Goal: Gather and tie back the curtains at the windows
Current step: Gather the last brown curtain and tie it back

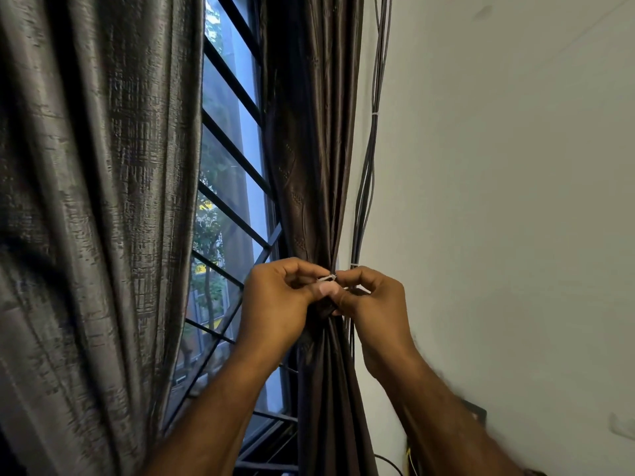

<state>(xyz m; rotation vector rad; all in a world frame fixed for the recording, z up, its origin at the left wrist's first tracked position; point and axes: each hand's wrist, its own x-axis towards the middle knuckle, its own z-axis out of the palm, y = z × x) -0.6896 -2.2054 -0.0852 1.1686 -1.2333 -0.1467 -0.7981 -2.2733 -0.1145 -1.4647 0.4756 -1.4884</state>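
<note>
A dark brown curtain (312, 149) hangs right of the window, bunched into a narrow waist at mid-height. At that waist my left hand (280, 304) and my right hand (372, 300) meet, fingers curled. Between their fingertips runs a thin pale tie string (327, 278), each hand pinching one end in front of the gathered folds. Below the hands the fabric fans out again. A second, shiny grey curtain (96, 218) hangs loose on the left and covers that side of the window.
The window (233, 173) with black bars shows between the two curtains. A bundle of grey cables (369, 159) runs down the white wall (498, 201) just right of the brown curtain. A dark wall socket (476, 412) sits low right.
</note>
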